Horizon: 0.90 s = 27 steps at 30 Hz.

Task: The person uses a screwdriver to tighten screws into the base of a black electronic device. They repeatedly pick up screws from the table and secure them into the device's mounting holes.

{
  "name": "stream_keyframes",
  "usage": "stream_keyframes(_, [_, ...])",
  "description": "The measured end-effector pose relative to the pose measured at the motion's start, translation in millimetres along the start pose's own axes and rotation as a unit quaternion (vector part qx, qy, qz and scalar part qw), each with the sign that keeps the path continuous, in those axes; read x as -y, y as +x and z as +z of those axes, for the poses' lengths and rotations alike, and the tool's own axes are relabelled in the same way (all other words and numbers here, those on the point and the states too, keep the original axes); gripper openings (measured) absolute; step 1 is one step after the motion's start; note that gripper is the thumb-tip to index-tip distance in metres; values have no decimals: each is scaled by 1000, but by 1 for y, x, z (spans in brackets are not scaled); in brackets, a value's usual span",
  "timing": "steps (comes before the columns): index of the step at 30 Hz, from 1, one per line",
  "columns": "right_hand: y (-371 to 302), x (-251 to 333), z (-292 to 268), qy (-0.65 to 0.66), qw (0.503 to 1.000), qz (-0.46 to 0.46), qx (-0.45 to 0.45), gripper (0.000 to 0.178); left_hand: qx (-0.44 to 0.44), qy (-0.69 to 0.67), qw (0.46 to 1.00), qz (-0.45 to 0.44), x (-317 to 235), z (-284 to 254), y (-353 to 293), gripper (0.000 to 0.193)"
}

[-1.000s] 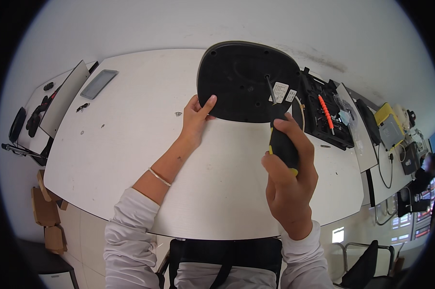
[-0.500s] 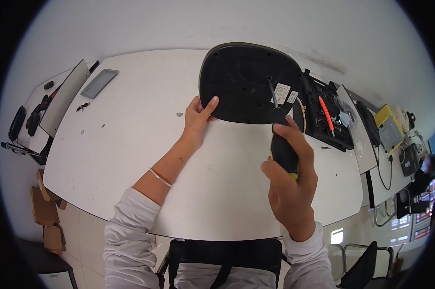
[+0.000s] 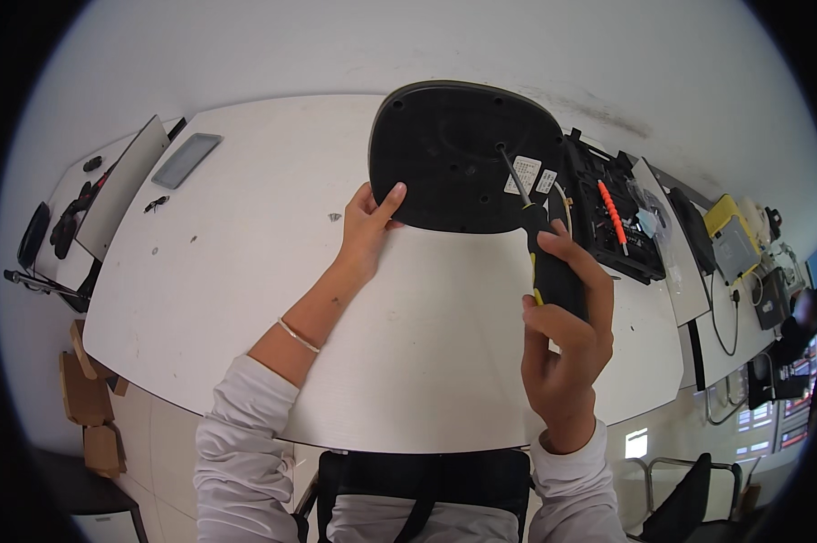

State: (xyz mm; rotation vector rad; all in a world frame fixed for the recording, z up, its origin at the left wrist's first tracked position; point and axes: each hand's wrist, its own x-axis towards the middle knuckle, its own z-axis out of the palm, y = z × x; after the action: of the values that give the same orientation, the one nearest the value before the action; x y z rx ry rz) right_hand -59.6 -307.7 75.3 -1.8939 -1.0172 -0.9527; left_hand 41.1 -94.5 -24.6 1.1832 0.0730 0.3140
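Observation:
A black rounded plastic panel [image 3: 435, 136] is tilted up over the far part of the table, its face with screw holes and two white labels turned toward me. My left hand [image 3: 369, 222] grips its lower left edge, thumb on the face and fingers behind. In my right hand [image 3: 567, 335] is a screwdriver [image 3: 553, 262] with a black and yellow handle. Its shaft slants up to the left, and the tip sits at a hole right of the panel's middle. A pale cable hangs by the panel's right edge.
An open black tool case [image 3: 621, 217] with an orange-handled tool [image 3: 611, 215] lies right of the panel. On the white table [image 3: 245, 244] are a grey tray [image 3: 187, 160], a small dark piece [image 3: 157, 204] and a little pile of screws [image 3: 335, 217]. A wall stands behind.
My right hand and the screwdriver's handle have swung a little to the right, and the fingers have shifted around the handle. The panel has moved slightly left; the tip stays at the same hole.

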Motion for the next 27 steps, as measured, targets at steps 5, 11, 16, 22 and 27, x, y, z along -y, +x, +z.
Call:
stream_keyframes(5, [-4, -3, -1, 10, 1000, 11, -10, 22, -3, 10, 1000, 2, 0, -1, 0, 41])
stream_keyframes(11, [-6, -5, -2, 41, 999, 9, -8, 25, 0, 17, 1000, 2, 2, 1, 2, 43])
stream_keyframes(16, [-10, -3, -3, 56, 998, 23, -1, 23, -2, 41, 999, 5, 5, -4, 4, 45])
stream_keyframes(22, [-8, -2, -4, -32, 997, -27, 60, 30, 3, 46, 999, 5, 5, -5, 4, 45])
stream_keyframes(27, [-10, -5, -5, -8, 1000, 12, 1, 25, 4, 43, 999, 2, 6, -6, 5, 45])
